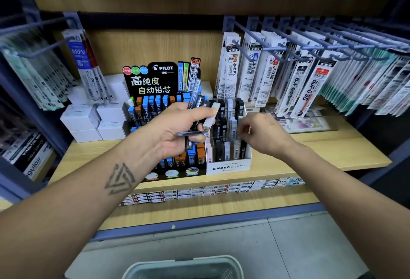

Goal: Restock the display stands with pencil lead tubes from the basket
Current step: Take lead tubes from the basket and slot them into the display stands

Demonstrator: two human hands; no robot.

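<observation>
My left hand [177,128] is closed around a bundle of pencil lead tubes [200,110], dark, clear and one white, held in front of the black PILOT display stand [153,79]. That stand carries rows of blue and orange tubes. To its right stands the white MONO graph MG stand [228,166] with black, grey and white tubes. My right hand [264,132] hovers over the MONO stand with its fingertips pinched at a tube slot; whether a tube is between them is hidden. The pale green basket [184,267] sits on the floor at the bottom edge.
White boxes [88,121] are stacked left of the PILOT stand on the wooden shelf [321,152]. Refill packets hang on metal pegs [310,46] to the right and left, jutting out over the shelf. Small boxes line the lower shelf front.
</observation>
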